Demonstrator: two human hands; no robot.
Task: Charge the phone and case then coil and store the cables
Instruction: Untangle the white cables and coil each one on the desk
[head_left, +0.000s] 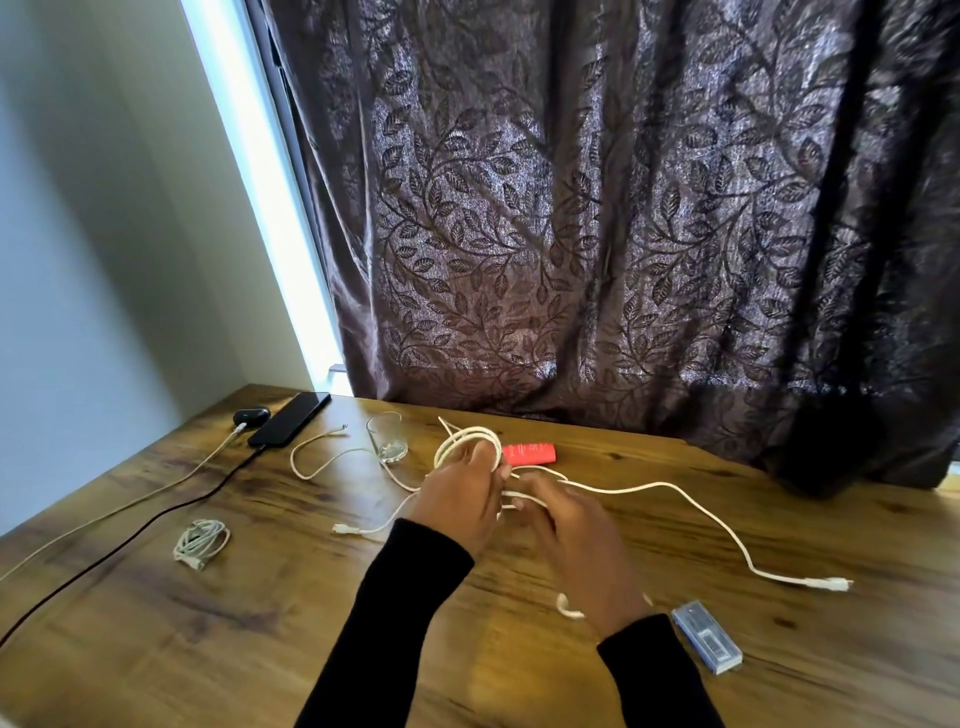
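Note:
My left hand (460, 499) holds several loops of a white cable (467, 439) above the table. My right hand (576, 540) pinches the same cable just to the right; its loose end (691, 512) trails across the wood to a plug at the right. At the back left a black phone (289, 420) lies with a black cord (156, 517) in its near end. Beside it sits a dark earbud case (251, 416) with a white cord (171, 480) plugged in. A coiled white cable (201, 542) rests on the left. Another loose white cable (322, 457) lies behind.
A clear glass (387, 439) stands behind my left hand. A red box (529, 453) lies next to the loops. A small grey-blue box (706, 643) sits near my right wrist. A dark leaf-patterned curtain (623, 234) hangs behind the wooden table (260, 623).

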